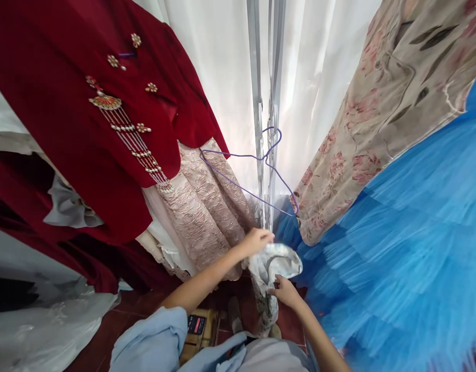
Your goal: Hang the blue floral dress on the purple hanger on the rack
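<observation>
A pale garment (pixel 263 268) with a faint grey-green pattern hangs bunched in front of me, its upper opening spread into a loop. My left hand (pixel 258 241) is closed at the top left of that opening, with its fingertips partly hidden. On the lower right edge, my right hand (pixel 285 291) pinches the cloth between thumb and fingers. Just above both hands, a bare purple wire hanger (pixel 241 181) hangs on the grey metal stand (pixel 254 57). Neither hand touches the hanger.
To the left hang a dark red velvet jacket (pixel 160 119) with beaded ornaments and a pale pink brocade skirt (pixel 199 206). A floral dress (pixel 338 155) and blue ruffled tulle (pixel 396 258) crowd the right. A phone (pixel 196 325) lies on a yellowish box (pixel 189 351) below.
</observation>
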### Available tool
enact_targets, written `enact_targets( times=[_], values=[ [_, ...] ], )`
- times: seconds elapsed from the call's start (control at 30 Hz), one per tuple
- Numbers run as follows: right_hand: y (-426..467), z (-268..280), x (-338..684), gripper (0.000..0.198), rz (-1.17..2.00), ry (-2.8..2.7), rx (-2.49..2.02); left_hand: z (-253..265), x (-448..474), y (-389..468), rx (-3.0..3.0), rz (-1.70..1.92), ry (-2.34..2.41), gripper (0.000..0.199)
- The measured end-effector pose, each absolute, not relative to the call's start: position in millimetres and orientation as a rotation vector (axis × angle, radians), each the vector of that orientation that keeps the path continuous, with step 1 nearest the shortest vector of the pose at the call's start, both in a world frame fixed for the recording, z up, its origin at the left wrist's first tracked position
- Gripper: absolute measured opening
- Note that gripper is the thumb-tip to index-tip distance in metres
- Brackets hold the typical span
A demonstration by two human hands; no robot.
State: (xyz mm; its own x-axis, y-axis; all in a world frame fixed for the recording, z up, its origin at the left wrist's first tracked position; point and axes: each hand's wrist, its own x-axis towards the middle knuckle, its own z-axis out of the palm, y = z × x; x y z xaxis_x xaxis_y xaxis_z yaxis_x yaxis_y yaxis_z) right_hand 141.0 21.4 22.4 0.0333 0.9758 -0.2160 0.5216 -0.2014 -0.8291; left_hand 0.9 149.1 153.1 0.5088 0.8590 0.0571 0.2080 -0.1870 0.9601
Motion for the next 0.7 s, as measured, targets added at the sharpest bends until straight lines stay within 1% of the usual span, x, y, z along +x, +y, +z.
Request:
enact_targets(
  times=[0.03,0.07,0.1,0.17,0.2,0.27,0.33,0.4,0.47,0.5,0.57,0.67,0.7],
  values=[
    [18.5,27.3,139.6,0.047,1.137,-1.506,-1.664,149.2,10.9,134.6,1.911,0.646,0.837,0.023],
    [16.6,34.2,137.2,0.056,1.2,-1.471,-1.521,146.3,20.6,122.6,2.109,0.536,0.755,0.026],
    [15.6,42.7,134.6,0.056,1.254,-1.416,-1.375,144.8,29.4,113.5,2.249,0.457,0.686,0.028],
    [16.0,63.6,132.0,0.039,1.325,-1.297,-1.18,146.1,42.3,105.2,2.302,0.413,0.647,0.03],
    [16.7,75.5,133.2,0.032,1.343,-1.258,-1.151,148.8,45.1,105.6,2.251,0.416,0.659,0.03],
    [17.5,100.9,141.7,0.036,1.364,-1.225,-1.145,155.6,42.4,112.3,2.074,0.399,0.638,0.032],
    [16.0,127.8,157.8,0.042,1.386,-1.223,-1.154,160.2,29.1,120.3,1.856,0.3,0.538,0.039],
    [13.0,155.4,179.3,0.039,1.375,-1.239,-1.161,159.5,9.4,123.4,1.639,0.134,0.453,0.049],
    [12.2,181.8,204.5,0.032,1.302,-1.292,-1.167,156.0,-11.7,120.9,1.471,-0.016,0.442,0.056],
    [14.2,193.7,218.1,0.027,1.225,-1.326,-1.178,154.8,-21.4,118.7,1.426,-0.051,0.446,0.055],
    [25.7,213.6,245.4,0.021,1.008,-1.362,-1.209,157.0,-37.8,115.7,1.476,-0.016,0.469,0.045],
    [64.6,233.5,275.5,0.021,0.733,-1.286,-1.203,173.3,-54.2,117.7,1.815,0.189,0.567,0.021],
    [82.1,238.6,279.3,0.022,0.7,-1.246,-1.175,180.5,-57.9,119.5,1.931,0.244,0.604,0.019]
  ],
)
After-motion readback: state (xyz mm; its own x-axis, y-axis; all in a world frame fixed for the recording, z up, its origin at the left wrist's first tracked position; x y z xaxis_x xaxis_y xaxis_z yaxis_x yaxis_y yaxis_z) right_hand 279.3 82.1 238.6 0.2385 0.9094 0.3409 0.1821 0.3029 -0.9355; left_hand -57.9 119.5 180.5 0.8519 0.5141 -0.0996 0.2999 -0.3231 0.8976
